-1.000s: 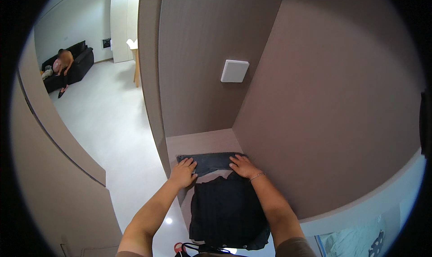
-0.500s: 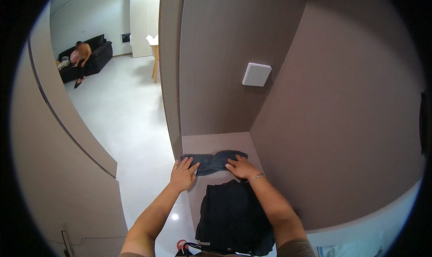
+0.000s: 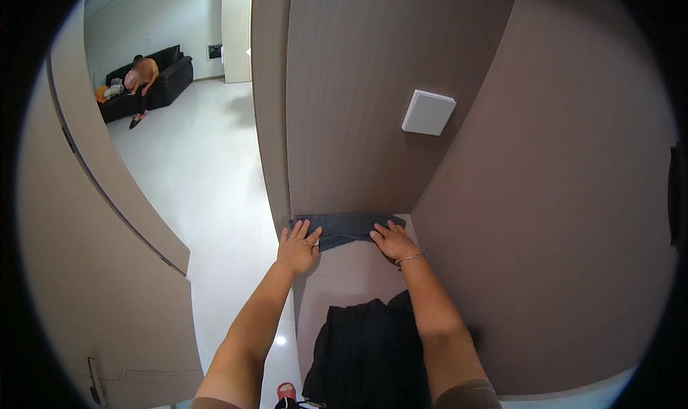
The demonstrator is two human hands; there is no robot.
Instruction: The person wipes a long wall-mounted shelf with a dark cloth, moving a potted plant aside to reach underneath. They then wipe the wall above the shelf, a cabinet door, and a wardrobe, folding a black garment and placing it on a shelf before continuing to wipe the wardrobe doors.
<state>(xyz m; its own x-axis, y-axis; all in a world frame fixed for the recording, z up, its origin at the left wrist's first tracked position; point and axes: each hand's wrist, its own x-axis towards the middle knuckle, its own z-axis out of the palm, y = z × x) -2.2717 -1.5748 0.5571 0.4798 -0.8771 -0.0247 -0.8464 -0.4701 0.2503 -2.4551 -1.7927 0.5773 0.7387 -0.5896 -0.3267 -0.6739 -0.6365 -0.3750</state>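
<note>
A blue-grey folded garment point(image 3: 347, 230) lies in a long strip against the back panel of a pale bench-like surface point(image 3: 344, 276). My left hand point(image 3: 297, 248) rests on its left end, fingers spread and flat. On its right part, my right hand point(image 3: 394, 243) presses down with outstretched fingers, a thin bracelet at the wrist. Neither hand grips the cloth. Nearer to me on the same surface is a black garment point(image 3: 369, 352), its right side partly covered by my right forearm.
Brown panels rise behind and to the right, with a white square box point(image 3: 428, 113) on the back one. Left stands a beige cabinet door point(image 3: 122, 265). Beyond the opening, a person point(image 3: 143, 75) sits on a black sofa point(image 3: 170, 79). A red slipper point(image 3: 287, 392) shows below.
Both hands have moved away from me, and the blue-grey garment has slid back to the panel. More bare surface shows between it and the black garment. My view has shifted slightly.
</note>
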